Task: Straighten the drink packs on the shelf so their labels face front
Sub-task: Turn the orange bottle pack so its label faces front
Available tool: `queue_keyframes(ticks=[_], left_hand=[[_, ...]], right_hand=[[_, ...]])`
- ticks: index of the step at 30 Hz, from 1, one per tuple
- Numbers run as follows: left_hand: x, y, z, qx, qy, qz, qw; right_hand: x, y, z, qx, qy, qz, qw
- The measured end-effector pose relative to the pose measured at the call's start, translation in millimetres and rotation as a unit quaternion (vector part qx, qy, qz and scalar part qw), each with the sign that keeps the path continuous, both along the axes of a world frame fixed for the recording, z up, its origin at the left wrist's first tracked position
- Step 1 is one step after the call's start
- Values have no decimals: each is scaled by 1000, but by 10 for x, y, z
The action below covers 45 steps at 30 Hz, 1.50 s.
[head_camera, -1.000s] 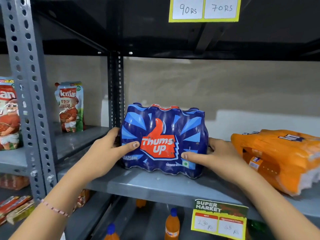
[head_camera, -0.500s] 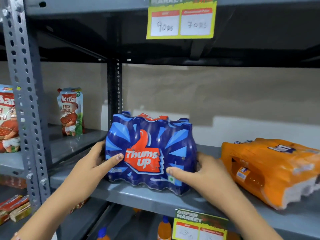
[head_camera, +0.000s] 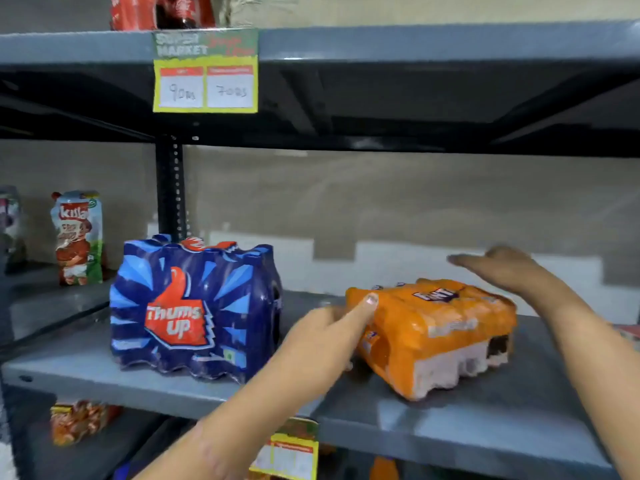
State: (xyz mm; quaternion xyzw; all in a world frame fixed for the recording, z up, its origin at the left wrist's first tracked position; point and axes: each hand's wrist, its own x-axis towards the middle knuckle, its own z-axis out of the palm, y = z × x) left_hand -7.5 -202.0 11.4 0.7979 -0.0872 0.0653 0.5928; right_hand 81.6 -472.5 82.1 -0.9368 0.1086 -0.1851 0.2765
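Note:
A blue Thums Up pack (head_camera: pixel 194 310) stands upright at the left of the grey shelf (head_camera: pixel 450 431), its label facing front, with no hand on it. To its right an orange drink pack (head_camera: pixel 440 334) lies on its side, bottle bases toward me and label facing up. My left hand (head_camera: pixel 332 330) rests against the orange pack's left end, thumb on its top corner. My right hand (head_camera: pixel 498 268) hovers open just above and behind the pack's far right side, fingers pointing left, apart from it.
A ketchup pouch (head_camera: pixel 78 237) stands on the neighbouring shelf at the left, beyond a perforated upright post (head_camera: pixel 170 188). A yellow price tag (head_camera: pixel 206 74) hangs from the shelf above, another tag (head_camera: pixel 287 452) from this shelf's front edge. Bottles and packets sit below.
Both hands let go of the Thums Up pack and moved right to the orange pack. The view shifted up and right.

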Motion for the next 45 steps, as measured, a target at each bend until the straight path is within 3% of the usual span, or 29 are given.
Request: queue_keyframes(ticks=[2,4,8,13,15,19,23,28,31,34,37,41,45], left_hand=[[134,-300,86,-29,113,-34,993],[193,-494,117,-66,129,-27,989],[248,-641,75,-115,62,-9,991],[346,-628,-62,54,-72,46,995],[403,-587,-130,88,-72,58,992],[509,-537,-171,72,-59,33,995],[607,-505,-158,130,-61,17,989],[703,-357,-1,210,-48,56,975],[785,-337,51,172,-45,91,980],[888,-390,59,141,-46,66,987],[898,-419,113,127,-29,25,991],[714,-544,146,95,12,-121,988],[707,-632,75,31,-2,-181,983]], right_hand=[[114,-195,-166,125,131,75,981],[166,-244,-293,230,162,142,949],[222,-371,-439,256,65,162,951],[212,-427,-694,238,-111,163,951],[180,-414,-728,245,-116,196,942],[209,-509,-772,260,-95,234,932],[265,-584,-797,262,-73,239,932],[402,-651,-821,396,-77,245,882],[394,-661,-809,451,-113,243,851],[377,-692,-808,498,-92,270,819],[386,-754,-819,502,-72,255,823],[366,-797,-802,522,-61,234,818],[287,-792,-776,535,28,276,798]])
